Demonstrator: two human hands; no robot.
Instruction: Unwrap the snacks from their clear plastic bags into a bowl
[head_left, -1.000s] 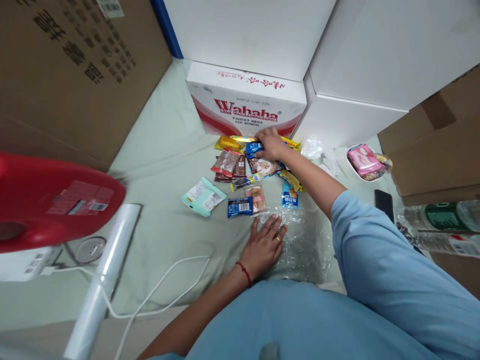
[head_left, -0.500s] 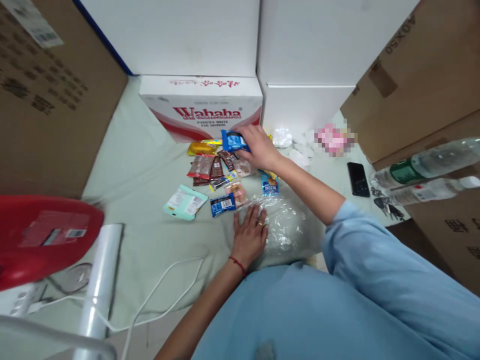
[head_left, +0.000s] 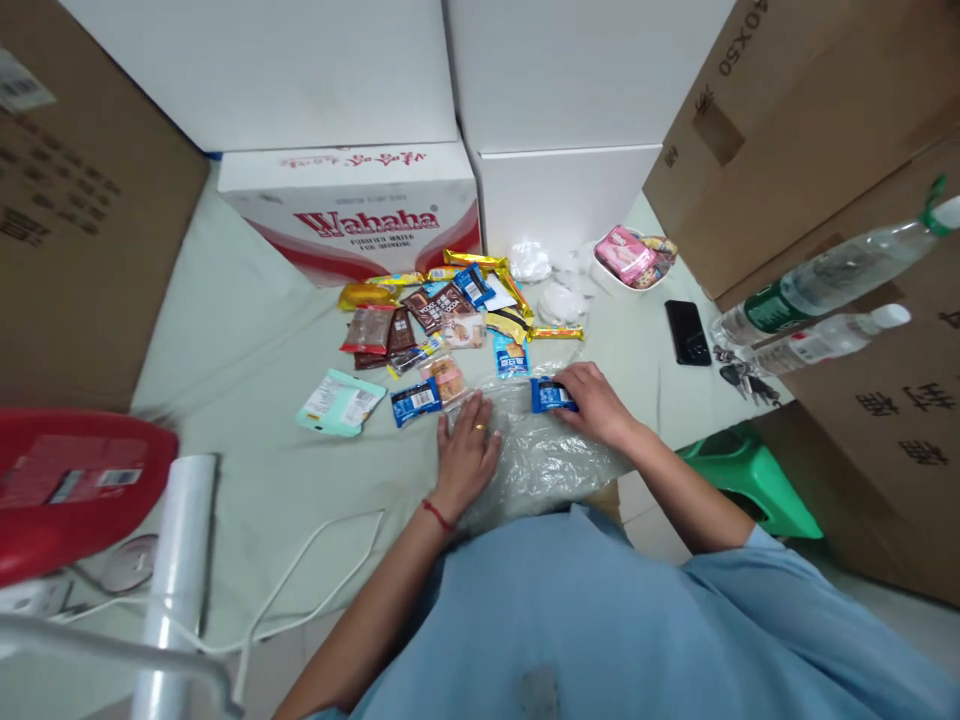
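My right hand [head_left: 596,402] grips a blue snack packet [head_left: 551,394] by its right end, over a clear plastic bag [head_left: 551,455] lying at the table's near edge. Resting flat on the bag's left side is my left hand [head_left: 466,455], its fingers stretched out and holding nothing. Just beyond its fingertips lie another blue snack packet [head_left: 415,401] and a pink-and-tan packet [head_left: 444,378]. A light blue packet [head_left: 511,355] sits above the bag. Farther back, brown cocoa packets [head_left: 427,308], yellow-wrapped bars [head_left: 474,259] and a third blue packet [head_left: 473,286] form a loose pile.
A mint pouch [head_left: 341,403] lies left of the pile. Behind it stands a Wahaha carton [head_left: 352,215]. To the right are a white bowl of snacks [head_left: 634,284], a phone [head_left: 688,333], keys [head_left: 748,382] and plastic bottles [head_left: 825,270]. A white cable [head_left: 315,630] runs at left.
My right hand has come back from the pile toward me, carrying the blue packet to the plastic bag. My left hand stays on the bag. The view has shifted somewhat.
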